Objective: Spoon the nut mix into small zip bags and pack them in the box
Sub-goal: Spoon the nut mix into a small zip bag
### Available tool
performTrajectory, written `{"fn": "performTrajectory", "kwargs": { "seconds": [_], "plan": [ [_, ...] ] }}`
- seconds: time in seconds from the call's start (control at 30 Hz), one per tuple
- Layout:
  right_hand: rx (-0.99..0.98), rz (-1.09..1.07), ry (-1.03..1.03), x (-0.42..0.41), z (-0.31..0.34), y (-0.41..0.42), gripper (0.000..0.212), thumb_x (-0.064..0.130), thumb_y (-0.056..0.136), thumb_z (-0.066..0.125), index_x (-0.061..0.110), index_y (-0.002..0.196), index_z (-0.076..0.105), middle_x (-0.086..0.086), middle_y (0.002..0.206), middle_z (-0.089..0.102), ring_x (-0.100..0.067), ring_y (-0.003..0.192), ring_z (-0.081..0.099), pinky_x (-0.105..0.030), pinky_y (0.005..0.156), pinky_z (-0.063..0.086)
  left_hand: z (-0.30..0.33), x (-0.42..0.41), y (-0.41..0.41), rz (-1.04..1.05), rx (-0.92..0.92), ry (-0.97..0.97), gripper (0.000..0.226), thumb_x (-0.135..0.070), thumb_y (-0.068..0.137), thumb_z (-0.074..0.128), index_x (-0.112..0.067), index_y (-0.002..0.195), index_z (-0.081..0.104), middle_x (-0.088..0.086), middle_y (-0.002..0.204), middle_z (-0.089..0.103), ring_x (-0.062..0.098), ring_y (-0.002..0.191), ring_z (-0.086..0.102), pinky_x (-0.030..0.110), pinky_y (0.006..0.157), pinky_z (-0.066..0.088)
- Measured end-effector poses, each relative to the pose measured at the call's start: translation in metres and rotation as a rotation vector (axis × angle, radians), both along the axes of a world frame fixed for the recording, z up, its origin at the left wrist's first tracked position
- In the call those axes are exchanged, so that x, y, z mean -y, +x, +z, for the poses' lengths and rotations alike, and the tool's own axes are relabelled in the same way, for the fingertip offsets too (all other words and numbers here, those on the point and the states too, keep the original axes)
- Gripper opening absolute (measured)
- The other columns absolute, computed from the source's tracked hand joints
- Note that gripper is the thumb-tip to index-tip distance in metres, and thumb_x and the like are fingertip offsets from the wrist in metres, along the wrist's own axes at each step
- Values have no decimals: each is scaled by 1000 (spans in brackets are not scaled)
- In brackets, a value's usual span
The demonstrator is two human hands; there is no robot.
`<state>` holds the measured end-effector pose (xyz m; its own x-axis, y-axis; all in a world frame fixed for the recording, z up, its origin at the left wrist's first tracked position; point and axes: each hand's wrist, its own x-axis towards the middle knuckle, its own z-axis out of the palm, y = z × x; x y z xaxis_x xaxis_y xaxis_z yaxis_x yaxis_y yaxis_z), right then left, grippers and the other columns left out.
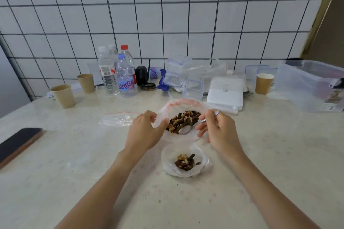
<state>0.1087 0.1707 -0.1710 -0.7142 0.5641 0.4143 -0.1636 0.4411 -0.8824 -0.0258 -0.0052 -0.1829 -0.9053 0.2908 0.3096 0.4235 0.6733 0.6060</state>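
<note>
Two hands work: left hand (147, 132) fingers pinch the floppy clear plastic supply bag (181, 106) rim, right hand (217, 128) fingers grip the metal spoon (185, 129); nuts may spill crossing to the small clear zip bag (186, 161) at six o'clock.

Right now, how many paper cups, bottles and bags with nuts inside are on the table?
Paper cups: 3 (left, behind it, right)
Bottles standing up: 4 (red cap, purple label, clear with white cap, one half hidden behind)
Bags with nuts: 2 (big bag, small bag)
Total: 9
</note>
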Motion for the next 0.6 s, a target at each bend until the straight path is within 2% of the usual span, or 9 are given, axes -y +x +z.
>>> {"fn": "performTrajectory", "kwargs": {
  "seconds": [0.1,0.2,0.33,0.43,0.5,0.6],
  "plan": [
    [32,-26,125,2,2,-3,35,23,108,43,13,82,64,1,67,70,-9,53,66,-15,54,50,1,2,1,-27,53,29,52,-55,92,68,-22,131,62,-12,109,60,12,97,61,31,84,49],
    [52,-35,143,11,-2,-4,35,24,108,42,12,82,63,3,68,70,-8,54,65,-19,55,53,1,2,5,-71,119,115,45,-43,93,72,-23,132,63,-11,109,61,20,94,71,44,91,59],
    [104,-25,10,18,-5,-5,32,22,109,42,21,85,62,-2,71,74,-13,56,69,-15,46,46,2,-1,9,-120,111,194,36,-36,96,71,-27,130,64,-13,110,63,14,90,71,44,84,62],
    [176,3,-171,13,-3,-4,30,23,110,43,11,94,65,-7,75,77,-29,64,74,-27,45,50,2,-2,11,-156,100,228,36,-35,97,70,-28,132,64,-15,109,63,7,84,69,40,78,64],
    [207,55,-312,13,-3,-3,28,23,109,47,5,99,66,-8,77,79,-29,67,76,-28,47,55,1,-3,13,-177,92,232,35,-35,98,69,-29,132,65,-19,105,62,6,82,68,36,75,63],
    [203,73,-418,17,-4,-2,29,23,108,50,6,93,68,-8,77,79,-33,72,77,-29,52,55,0,-4,14,-187,80,256,33,-35,98,69,-31,130,66,-29,96,59,4,77,68,25,65,58]
  ]
}}
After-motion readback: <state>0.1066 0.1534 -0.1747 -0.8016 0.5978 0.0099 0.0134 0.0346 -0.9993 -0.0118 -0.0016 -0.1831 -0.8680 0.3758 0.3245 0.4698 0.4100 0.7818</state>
